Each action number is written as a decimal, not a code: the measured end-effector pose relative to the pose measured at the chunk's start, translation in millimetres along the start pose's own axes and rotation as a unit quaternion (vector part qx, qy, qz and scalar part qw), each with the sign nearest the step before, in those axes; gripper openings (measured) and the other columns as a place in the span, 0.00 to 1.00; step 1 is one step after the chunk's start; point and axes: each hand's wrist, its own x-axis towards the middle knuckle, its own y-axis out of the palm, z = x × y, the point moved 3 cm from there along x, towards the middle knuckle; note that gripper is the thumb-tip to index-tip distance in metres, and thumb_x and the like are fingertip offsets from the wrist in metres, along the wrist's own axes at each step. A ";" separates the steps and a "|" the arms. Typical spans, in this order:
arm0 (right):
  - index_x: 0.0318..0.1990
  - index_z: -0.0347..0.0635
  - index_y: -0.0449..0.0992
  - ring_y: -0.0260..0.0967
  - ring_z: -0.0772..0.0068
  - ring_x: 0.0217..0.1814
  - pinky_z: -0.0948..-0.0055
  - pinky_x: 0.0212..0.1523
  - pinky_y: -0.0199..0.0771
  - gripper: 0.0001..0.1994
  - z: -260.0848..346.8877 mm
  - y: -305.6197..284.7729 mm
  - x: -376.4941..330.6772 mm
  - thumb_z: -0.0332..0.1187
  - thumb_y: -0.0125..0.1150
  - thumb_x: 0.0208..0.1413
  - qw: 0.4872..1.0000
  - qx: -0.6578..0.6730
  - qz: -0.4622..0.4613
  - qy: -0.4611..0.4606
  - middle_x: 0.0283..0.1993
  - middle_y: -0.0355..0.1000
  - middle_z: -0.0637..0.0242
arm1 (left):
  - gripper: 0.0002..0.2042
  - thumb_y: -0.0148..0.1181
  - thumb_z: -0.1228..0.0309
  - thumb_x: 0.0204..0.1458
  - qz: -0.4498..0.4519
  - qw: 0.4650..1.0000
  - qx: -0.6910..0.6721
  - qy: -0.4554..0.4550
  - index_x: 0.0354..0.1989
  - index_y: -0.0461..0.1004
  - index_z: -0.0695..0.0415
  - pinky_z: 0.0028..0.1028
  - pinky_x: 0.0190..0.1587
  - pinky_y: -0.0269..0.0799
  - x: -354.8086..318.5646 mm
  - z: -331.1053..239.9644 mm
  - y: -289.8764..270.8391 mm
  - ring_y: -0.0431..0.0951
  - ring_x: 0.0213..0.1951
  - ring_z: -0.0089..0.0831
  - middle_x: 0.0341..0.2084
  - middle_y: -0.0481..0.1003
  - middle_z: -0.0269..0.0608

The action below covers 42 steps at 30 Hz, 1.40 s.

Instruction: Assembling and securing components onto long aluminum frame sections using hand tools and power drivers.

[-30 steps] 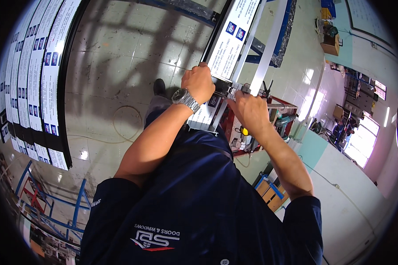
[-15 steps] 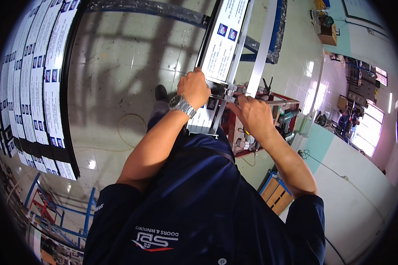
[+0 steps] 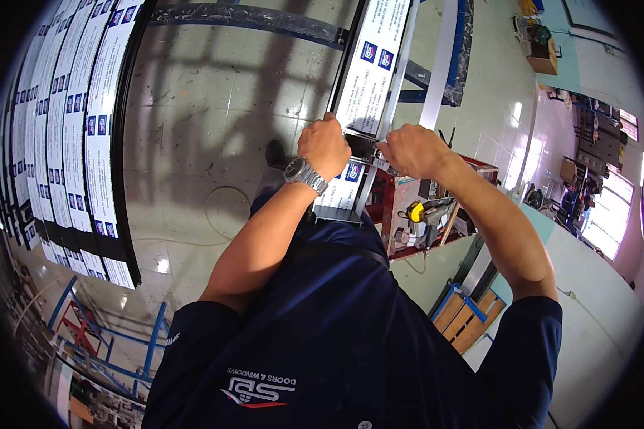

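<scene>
A long aluminium profile, covered in white printed film, runs away from my waist. A dark gap in the film shows between my two hands, with a small metal fitting at its right edge. My left hand, a metal watch on its wrist, is curled over the profile's left edge beside this gap. On the opposite side, my right hand is closed with its thumb and fingertips at the fitting. What lies within its fingers is hidden. A shorter filmed part of the profile shows nearer my body.
A red tool tray with a yellow tape measure and several hand tools stands at right. Blue padded stand bars cross beneath the profile. Stacked filmed profiles fill the left. An air hose loops on the tiled floor.
My right hand has moved up to the profile's right edge, uncovering the tape measure in the tray. My left hand keeps its place on the profile. The whole view has shifted slightly.
</scene>
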 end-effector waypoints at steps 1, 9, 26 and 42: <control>0.31 0.35 0.79 0.77 0.44 0.34 0.54 0.40 0.79 0.20 1.6 -4.1 1.6 0.44 0.50 0.62 1.000 0.001 0.002 -0.004 0.30 0.77 0.47 | 0.12 0.60 0.76 0.45 0.002 1.000 -0.006 -0.007 0.38 0.72 0.69 0.44 0.44 0.75 0.3 -0.2 0.0 0.81 0.36 0.55 0.29 0.79 0.61; 0.55 0.29 0.71 0.71 0.43 0.57 0.52 0.58 0.70 0.25 42.3 0.2 -7.7 0.45 0.53 0.63 0.930 -0.022 -0.353 0.100 0.54 0.72 0.39 | 0.14 0.60 0.75 0.45 0.028 0.999 -0.006 -0.021 0.41 0.71 0.68 0.45 0.45 0.75 0.7 -0.8 -1.7 0.81 0.38 0.54 0.31 0.79 0.60; 0.63 0.42 0.68 0.64 0.51 0.67 0.45 0.67 0.58 0.26 37.5 16.3 3.4 0.48 0.51 0.63 0.923 0.139 -0.338 0.119 0.63 0.68 0.49 | 0.15 0.61 0.69 0.46 -0.004 1.000 0.005 -0.025 0.39 0.75 0.67 0.47 0.46 0.74 0.9 -2.5 -0.5 0.80 0.39 0.57 0.31 0.79 0.61; 0.52 0.35 0.75 0.77 0.51 0.48 0.63 0.50 0.76 0.17 13.4 291.1 -133.1 0.24 0.62 0.53 0.700 0.601 -0.313 0.227 0.46 0.78 0.49 | 0.13 0.61 0.66 0.45 -0.044 0.997 0.059 0.009 0.35 0.79 0.62 0.42 0.43 0.75 8.0 18.7 5.7 0.81 0.38 0.53 0.32 0.81 0.56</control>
